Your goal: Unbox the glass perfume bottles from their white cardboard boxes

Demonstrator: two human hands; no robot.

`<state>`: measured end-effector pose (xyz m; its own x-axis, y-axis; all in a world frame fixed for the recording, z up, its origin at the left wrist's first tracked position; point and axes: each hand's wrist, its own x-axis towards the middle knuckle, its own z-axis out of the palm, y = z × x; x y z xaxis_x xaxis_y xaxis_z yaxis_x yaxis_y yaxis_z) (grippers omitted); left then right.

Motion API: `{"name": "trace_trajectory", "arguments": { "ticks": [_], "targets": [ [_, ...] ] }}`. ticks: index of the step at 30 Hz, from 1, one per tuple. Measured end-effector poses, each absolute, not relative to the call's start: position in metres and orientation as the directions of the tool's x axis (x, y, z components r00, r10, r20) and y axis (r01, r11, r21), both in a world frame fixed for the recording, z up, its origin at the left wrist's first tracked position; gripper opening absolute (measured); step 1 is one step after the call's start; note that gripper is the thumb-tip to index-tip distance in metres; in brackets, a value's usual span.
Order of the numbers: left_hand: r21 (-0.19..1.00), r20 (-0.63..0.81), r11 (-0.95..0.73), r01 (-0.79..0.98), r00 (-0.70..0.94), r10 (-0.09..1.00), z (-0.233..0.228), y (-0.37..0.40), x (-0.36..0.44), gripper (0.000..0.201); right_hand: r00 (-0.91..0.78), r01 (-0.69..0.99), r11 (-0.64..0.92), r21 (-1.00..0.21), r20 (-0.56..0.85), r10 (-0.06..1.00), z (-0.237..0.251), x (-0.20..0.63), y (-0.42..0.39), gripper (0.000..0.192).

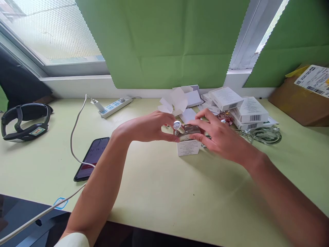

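Hands are meeting over the middle of the pale green bench (159,192). The left hand (147,127) is pinching the round silver cap (177,125) of a small glass bottle (189,131), its grip pressed together on it. The right hand (218,137) is cupping the bottle's body, fingers curled around it. The bottle is sitting partly inside a small white box (189,147) standing upright on the bench. Just behind, stacked white boxes (244,109) with barcodes are lying beside crumpled paper (174,101). A phone (92,157) is charging to the left, near a power strip (115,106).
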<state>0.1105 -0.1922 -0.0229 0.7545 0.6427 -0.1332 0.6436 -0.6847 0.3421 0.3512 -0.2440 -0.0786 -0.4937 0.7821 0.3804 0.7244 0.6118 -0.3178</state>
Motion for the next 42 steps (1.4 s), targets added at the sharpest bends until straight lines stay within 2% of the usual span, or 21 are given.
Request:
{"name": "trace_trajectory", "arguments": {
  "ticks": [8, 16, 23, 29, 35, 42],
  "targets": [
    [0.320, -0.058, -0.724, 0.611, 0.775, 0.629, -0.027, -0.191, 0.112, 0.035, -0.478, 0.723, 0.614, -0.317, 0.412, 0.776, -0.086, 0.352, -0.237, 0.031],
    [0.294, 0.061, -0.788, 0.542, 0.812, 0.581, -0.033, -0.188, 0.117, 0.023, -0.481, 0.667, 0.583, -0.465, 0.329, 0.813, -0.081, 0.351, -0.242, 0.031],
    [0.334, 0.004, -0.780, 0.529, 0.826, 0.563, -0.040, -0.190, 0.127, 0.021, -0.512, 0.669, 0.580, -0.466, 0.277, 0.813, -0.084, 0.347, -0.240, 0.008],
    [0.325, -0.090, -0.777, 0.539, 0.836, 0.541, -0.038, -0.193, 0.129, 0.019, -0.466, 0.667, 0.542, -0.512, 0.281, 0.839, -0.083, 0.341, -0.242, 0.019],
    [0.319, -0.128, -0.770, 0.553, 0.830, 0.543, -0.040, -0.193, 0.124, 0.023, -0.493, 0.711, 0.549, -0.438, 0.245, 0.835, -0.090, 0.338, -0.240, 0.022],
    [0.369, -0.135, -0.749, 0.551, 0.829, 0.543, -0.040, -0.192, 0.123, 0.021, -0.487, 0.743, 0.534, -0.403, 0.222, 0.845, -0.091, 0.334, -0.245, 0.029]
  ]
}}
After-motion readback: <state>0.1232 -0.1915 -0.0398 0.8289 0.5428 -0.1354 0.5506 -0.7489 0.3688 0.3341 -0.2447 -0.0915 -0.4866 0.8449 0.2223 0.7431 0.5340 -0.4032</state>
